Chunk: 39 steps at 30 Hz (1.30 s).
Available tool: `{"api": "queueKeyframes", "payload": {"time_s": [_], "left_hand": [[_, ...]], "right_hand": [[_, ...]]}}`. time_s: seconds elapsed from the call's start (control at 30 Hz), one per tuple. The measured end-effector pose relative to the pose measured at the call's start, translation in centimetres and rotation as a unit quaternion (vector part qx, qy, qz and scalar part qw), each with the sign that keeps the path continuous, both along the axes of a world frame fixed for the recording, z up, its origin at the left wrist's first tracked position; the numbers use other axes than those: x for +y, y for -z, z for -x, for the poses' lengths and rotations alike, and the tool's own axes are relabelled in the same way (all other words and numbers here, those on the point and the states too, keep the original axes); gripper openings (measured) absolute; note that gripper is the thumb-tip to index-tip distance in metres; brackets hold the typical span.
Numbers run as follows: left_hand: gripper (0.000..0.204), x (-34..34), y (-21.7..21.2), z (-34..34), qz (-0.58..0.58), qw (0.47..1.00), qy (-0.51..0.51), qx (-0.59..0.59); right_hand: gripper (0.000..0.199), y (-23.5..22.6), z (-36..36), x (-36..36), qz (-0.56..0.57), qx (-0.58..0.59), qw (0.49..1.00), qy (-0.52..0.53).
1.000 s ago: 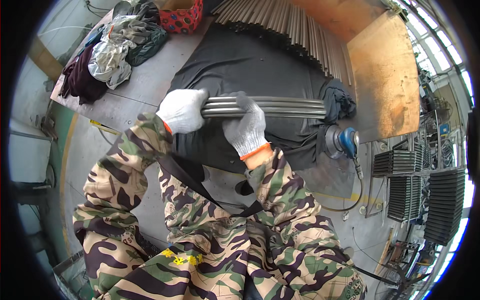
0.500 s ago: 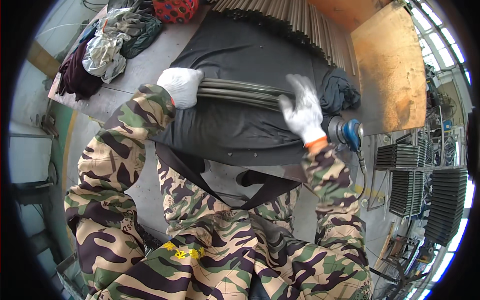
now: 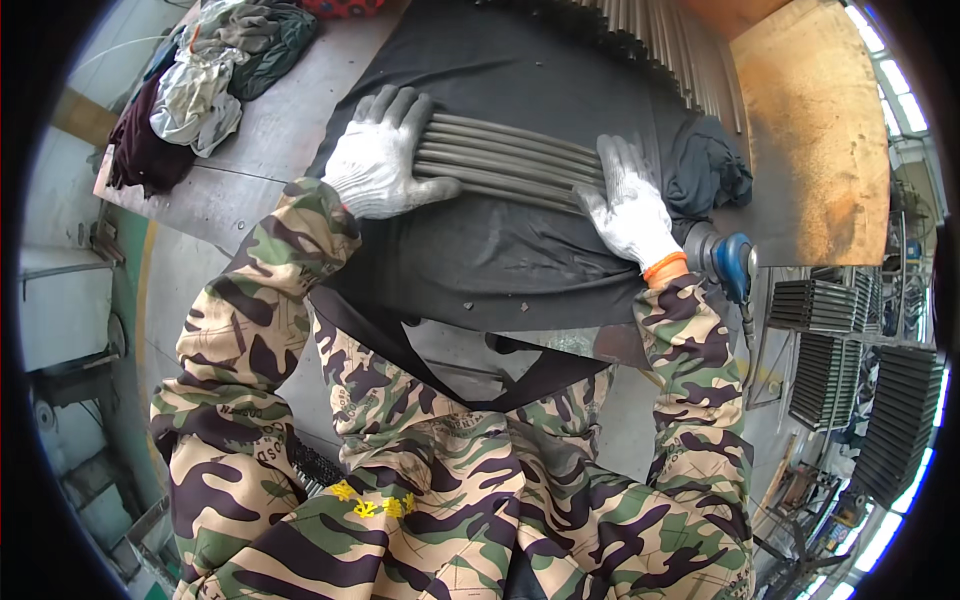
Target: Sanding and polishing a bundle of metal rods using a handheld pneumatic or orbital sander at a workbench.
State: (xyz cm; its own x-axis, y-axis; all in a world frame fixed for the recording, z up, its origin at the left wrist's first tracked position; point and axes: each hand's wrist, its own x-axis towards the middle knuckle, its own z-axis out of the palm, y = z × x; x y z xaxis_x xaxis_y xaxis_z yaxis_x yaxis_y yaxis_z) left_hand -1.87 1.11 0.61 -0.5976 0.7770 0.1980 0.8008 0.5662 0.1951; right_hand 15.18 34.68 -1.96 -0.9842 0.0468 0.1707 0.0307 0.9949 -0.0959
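Observation:
Several grey metal tubes (image 3: 510, 160) lie side by side in a flat row on the black cloth (image 3: 450, 255) over the table. My left hand (image 3: 382, 158), in a white knit glove, rests flat at their left ends with its fingers stretched out and the thumb along the nearest tube. At the right ends is my right hand (image 3: 627, 205), in a white glove with an orange cuff. Its fingers point away from me and its thumb is spread, touching the tube ends. Both hands are open; neither wraps round a tube.
A blue sander (image 3: 730, 265) sits at the table's right edge beside a crumpled dark cloth (image 3: 705, 165). More tubes (image 3: 670, 45) are piled at the far right, next to a rusty brown board (image 3: 815, 150). Rags (image 3: 205, 85) lie far left. Racks of stacked dark parts (image 3: 825, 380) stand right.
The left hand has gone from closed round the bundled tubes to lying open on them. The tubes have spread into a flat row. My right hand has come against their right ends.

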Motion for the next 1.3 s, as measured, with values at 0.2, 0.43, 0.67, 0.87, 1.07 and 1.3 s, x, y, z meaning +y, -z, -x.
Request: {"api": "queueKeyframes", "payload": {"time_s": [0.2, 0.43, 0.67, 0.87, 1.07, 1.3], "left_hand": [[0.113, -0.1, 1.0, -0.4, -0.055, 0.997, 0.009, 0.049], [0.118, -0.3, 1.8, -0.3, -0.055, 0.997, 0.016, 0.058], [0.118, -0.7, 1.6, -0.4, -0.020, 0.999, 0.000, 0.045], [0.116, -1.3, 0.6, 0.2, 0.011, 0.998, 0.018, 0.055], [0.107, -0.8, 0.6, 0.0, 0.012, 0.998, 0.024, 0.052], [0.084, 2.2, 0.9, -2.5, -0.018, 0.995, -0.057, 0.079]], "right_hand": [[0.094, -0.9, -0.5, -1.2, 0.007, 0.017, 1.000, -0.001], [0.076, -3.3, -2.2, 1.3, 0.300, 0.028, 0.953, -0.011], [0.076, -9.1, -11.1, 10.2, -0.119, 0.126, 0.975, 0.137], [0.067, -9.5, -12.5, 8.4, 0.077, 0.014, 0.981, 0.177], [0.050, -11.9, -14.0, 12.1, -0.020, 0.041, 0.968, 0.248], [0.044, -16.8, -9.3, 4.0, 0.054, 0.055, 0.995, 0.060]]}}
